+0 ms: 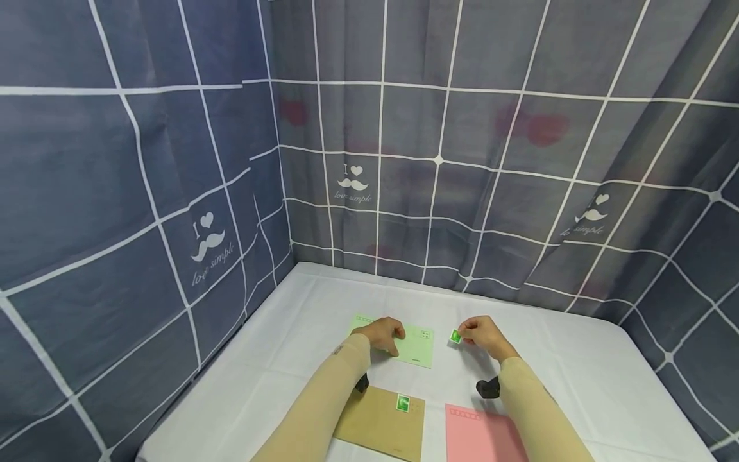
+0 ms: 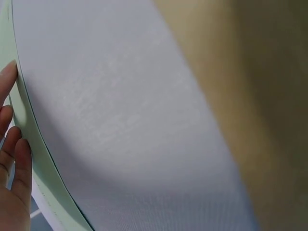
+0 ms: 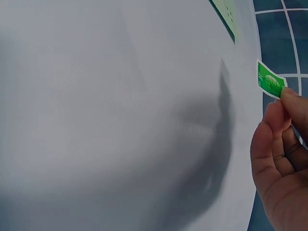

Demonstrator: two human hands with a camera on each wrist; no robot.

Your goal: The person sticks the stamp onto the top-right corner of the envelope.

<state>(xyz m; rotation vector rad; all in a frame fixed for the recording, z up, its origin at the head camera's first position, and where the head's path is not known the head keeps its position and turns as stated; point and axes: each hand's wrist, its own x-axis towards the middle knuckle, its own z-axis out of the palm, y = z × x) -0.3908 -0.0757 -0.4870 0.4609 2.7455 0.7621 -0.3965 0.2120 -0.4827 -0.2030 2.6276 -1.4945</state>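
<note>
A light green envelope (image 1: 417, 351) lies on the white table, and my left hand (image 1: 383, 333) rests on its left part with the fingers loosely bent. From the left wrist, the thumb (image 2: 9, 79) and fingertips show along the envelope's edge (image 2: 36, 149). To the right of it, my right hand (image 1: 484, 335) pinches a small green postage stamp (image 1: 455, 336) by one corner between thumb and forefinger. The stamp (image 3: 269, 82) is held up over the tabletop, its white perforated border and printed face showing in the right wrist view.
Nearer to me lies a brown envelope (image 1: 378, 423) bearing a green stamp (image 1: 403, 403) at its upper right. Beside it a pink envelope (image 1: 476, 433) is partly covered by my right sleeve (image 1: 537, 410). Dark gridded curtains (image 1: 404, 212) border the white table (image 1: 577, 372).
</note>
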